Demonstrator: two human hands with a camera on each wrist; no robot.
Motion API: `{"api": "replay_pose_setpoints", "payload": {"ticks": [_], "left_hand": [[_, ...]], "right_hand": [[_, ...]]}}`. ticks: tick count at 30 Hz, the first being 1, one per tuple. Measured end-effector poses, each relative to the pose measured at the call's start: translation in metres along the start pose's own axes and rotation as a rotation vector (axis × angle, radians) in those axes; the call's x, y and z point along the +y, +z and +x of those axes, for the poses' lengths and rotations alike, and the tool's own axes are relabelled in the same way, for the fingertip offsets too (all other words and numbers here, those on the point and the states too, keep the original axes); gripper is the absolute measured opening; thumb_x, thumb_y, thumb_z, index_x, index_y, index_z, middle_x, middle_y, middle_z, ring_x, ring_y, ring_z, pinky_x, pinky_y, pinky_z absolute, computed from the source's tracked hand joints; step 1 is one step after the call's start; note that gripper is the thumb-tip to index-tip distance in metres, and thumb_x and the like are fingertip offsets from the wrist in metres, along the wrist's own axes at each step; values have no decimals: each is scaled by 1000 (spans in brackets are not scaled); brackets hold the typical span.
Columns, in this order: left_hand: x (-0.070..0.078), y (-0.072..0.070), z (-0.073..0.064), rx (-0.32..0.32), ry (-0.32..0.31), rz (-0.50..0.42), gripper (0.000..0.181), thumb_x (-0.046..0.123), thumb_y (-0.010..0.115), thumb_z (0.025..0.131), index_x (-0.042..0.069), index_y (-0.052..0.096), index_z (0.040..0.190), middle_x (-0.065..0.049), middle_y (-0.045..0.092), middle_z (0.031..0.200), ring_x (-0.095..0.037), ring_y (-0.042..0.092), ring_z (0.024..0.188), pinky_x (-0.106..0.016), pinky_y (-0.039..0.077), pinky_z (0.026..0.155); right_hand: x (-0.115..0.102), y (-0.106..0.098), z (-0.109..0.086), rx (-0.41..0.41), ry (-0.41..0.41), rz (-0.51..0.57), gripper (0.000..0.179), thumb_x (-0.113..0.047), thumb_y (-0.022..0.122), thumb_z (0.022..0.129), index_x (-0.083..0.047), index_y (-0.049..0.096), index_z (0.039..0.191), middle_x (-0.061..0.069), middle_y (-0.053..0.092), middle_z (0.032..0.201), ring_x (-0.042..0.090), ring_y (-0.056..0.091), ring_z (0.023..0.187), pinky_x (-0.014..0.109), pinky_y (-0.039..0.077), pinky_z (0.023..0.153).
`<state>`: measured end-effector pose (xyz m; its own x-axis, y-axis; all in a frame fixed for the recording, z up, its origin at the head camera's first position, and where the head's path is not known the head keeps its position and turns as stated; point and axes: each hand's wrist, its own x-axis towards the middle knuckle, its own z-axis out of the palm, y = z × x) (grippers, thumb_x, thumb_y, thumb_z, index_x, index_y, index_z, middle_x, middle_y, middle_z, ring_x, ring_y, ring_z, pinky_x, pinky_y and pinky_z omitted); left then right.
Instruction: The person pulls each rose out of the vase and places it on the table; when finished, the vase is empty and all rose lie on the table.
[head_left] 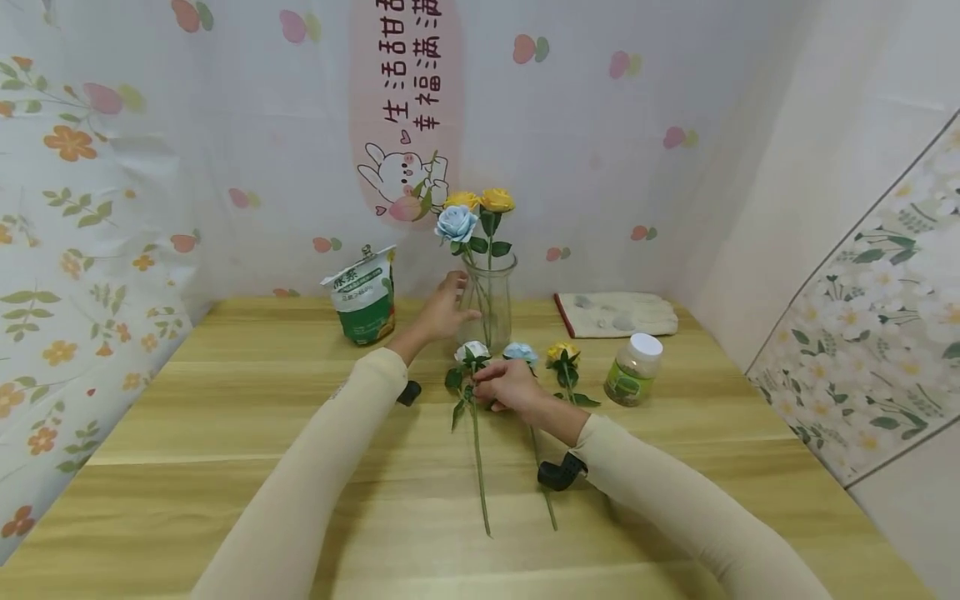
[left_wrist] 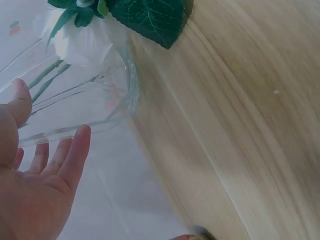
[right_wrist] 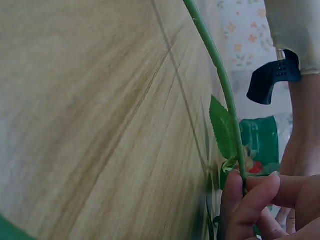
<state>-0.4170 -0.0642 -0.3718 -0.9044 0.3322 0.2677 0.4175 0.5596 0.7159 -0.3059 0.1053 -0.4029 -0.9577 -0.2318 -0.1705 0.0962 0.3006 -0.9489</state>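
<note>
Around the left side of a clear glass vase (head_left: 502, 304) my left hand (head_left: 444, 312) holds with the thumb on one side and fingers on the other. Two yellow roses (head_left: 497, 200), a blue rose (head_left: 456, 223) and a drooping pink tulip (head_left: 406, 208) stand in it. My right hand (head_left: 512, 385) pinches the stem (right_wrist: 227, 90) of a white rose (head_left: 472, 352) just below its leaves. The bloom is close in front of the vase, and its long stem points toward me. A second blue rose (head_left: 521, 353) lies partly hidden beneath the right hand.
Right of the hand lies another yellow rose (head_left: 563, 353). Beyond it stand a white-lidded jar (head_left: 634, 372) and a folded pale glove (head_left: 618, 315). A green and white pouch (head_left: 365, 300) stands at the back left, near the patterned backdrop.
</note>
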Motion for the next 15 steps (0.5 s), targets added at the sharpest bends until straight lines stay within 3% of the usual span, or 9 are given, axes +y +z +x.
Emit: {"api": "replay_pose_setpoints", "payload": {"ticks": [9, 15], "left_hand": [[-1, -2, 3, 1, -29, -11, 70, 17, 68, 95, 3, 26, 150, -21, 39, 151, -36, 45, 134, -47, 43, 106], [1, 1, 2, -4, -24, -18, 71, 16, 69, 95, 2, 27, 150, -21, 40, 149, -37, 46, 133, -47, 42, 106]], "right_hand": [[-4, -6, 2, -11, 5, -46, 22, -2, 69, 90, 4, 70, 111, 10, 74, 87, 15, 70, 71, 24, 51, 51], [-5, -14, -3, -33, 16, -92, 23, -4, 70, 89, 3, 71, 111, 11, 75, 90, 19, 73, 78, 23, 48, 50]]}}
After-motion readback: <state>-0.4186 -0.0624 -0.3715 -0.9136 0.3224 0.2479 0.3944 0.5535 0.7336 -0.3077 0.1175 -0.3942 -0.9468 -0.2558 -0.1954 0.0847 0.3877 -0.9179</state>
